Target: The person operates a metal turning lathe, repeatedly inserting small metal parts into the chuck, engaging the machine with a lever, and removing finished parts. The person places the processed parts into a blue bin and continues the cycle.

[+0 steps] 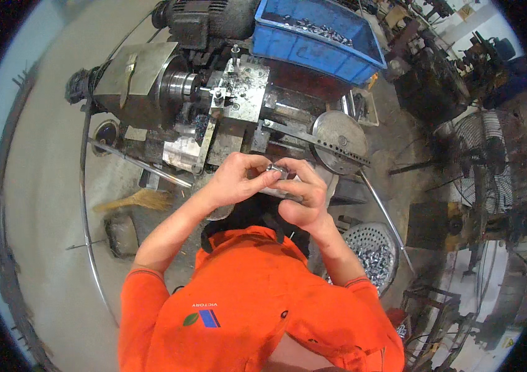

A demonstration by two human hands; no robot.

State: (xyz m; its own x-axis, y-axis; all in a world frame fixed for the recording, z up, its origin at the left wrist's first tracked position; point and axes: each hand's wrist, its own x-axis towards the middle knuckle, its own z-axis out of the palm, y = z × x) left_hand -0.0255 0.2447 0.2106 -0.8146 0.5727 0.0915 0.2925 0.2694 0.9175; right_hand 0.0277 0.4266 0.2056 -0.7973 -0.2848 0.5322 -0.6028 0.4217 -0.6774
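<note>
In front of my chest, my left hand [237, 178] and my right hand [305, 192] meet around a small shiny metal part [276, 169]. My left thumb and forefinger pinch it, while the curled fingers of my right hand close on its other side. Most of the part is covered by my fingers, so its full shape is hidden. Just beyond my hands stands a small lathe, its round chuck [179, 85] at the left and its oily metal tool block [243, 87] beside it.
A blue crate [319, 60] of small metal parts sits behind the lathe. A round handwheel [339, 137] is at its right. A perforated basket [391, 251] holds more parts by my right elbow. A brush [142, 199] lies left; a fan [486, 158] stands far right.
</note>
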